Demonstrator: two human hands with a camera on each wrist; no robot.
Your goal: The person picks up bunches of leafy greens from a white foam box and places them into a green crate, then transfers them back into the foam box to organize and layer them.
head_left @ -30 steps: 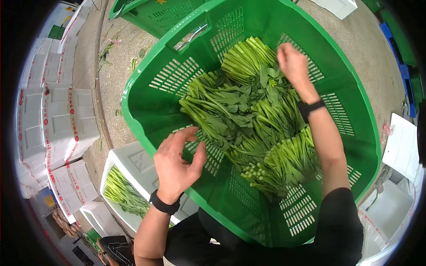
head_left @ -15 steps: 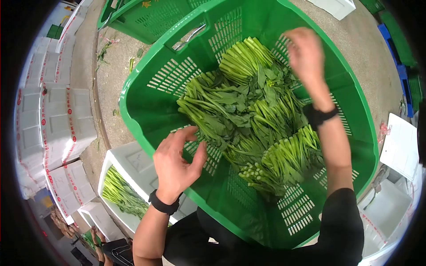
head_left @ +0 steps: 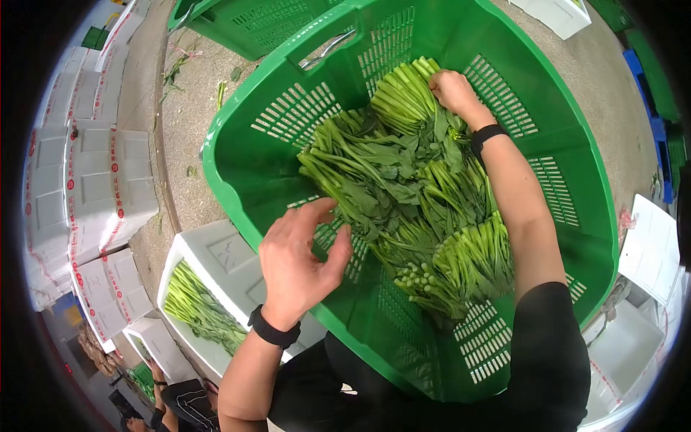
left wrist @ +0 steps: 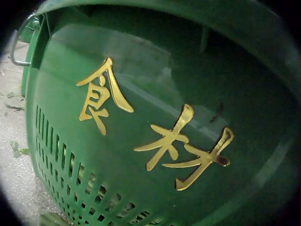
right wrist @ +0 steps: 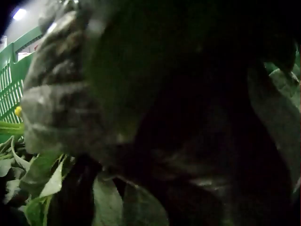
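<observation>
First, stacked boxes: white, taped with red print, at the far left, well apart from the work.
Side box: white, holding long-stemmed greens, just beside the basket.
Left hand: over the basket's left rim, thumb and fingers spread in a loose curve, holding nothing; contact with the rim cannot be told.
Green basket: slotted walls, gold characters on the outside as seen from the left wrist.
Leafy greens: inside the basket, in several bundles, leaves crowded toward the middle.
Step in the basket: judged to be arranging the bundles, with the upper bundle in hand.
Right hand: at the right edge of the upper bundle, fingers bent; whether they grip any stems cannot be told, the right wrist view being mostly dark.
Next move at the upper bundle: seems to call for settling its stems side by side, then drawing clear without dragging the leaves.
White panel: outside the basket, at far right.
</observation>
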